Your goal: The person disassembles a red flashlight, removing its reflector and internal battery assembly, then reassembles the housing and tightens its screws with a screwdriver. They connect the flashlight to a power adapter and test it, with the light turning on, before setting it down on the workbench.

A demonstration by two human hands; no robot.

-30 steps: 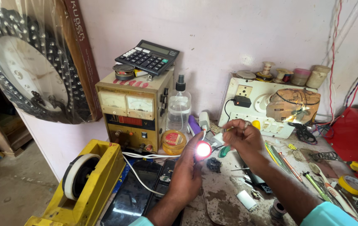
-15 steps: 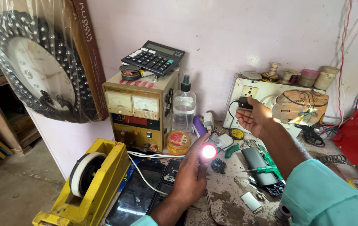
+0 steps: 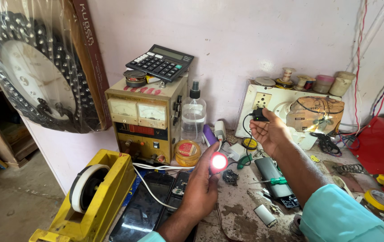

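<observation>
Two hands busy: your left hand (image 3: 201, 188) wraps the small lit lamp (image 3: 219, 162) above the bench (image 3: 241, 215); right hand (image 3: 270, 130) pinches the black plug (image 3: 259, 114) at the socket board (image 3: 268, 101). Lamp looks light, fragile; grip its body.

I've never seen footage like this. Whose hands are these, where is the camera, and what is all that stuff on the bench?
There is no machine here: a person wears a camera on the head, so the one view looks down at their own two bare hands over a cluttered repair bench. The left hand holds up a small glowing lamp. The right hand holds a black plug at a white socket board against the wall. On the bench stand a yellow tape dispenser, a power supply with two dials and a calculator on top, and a clear spray bottle. A green-handled screwdriver and dark phones lie nearby.
</observation>
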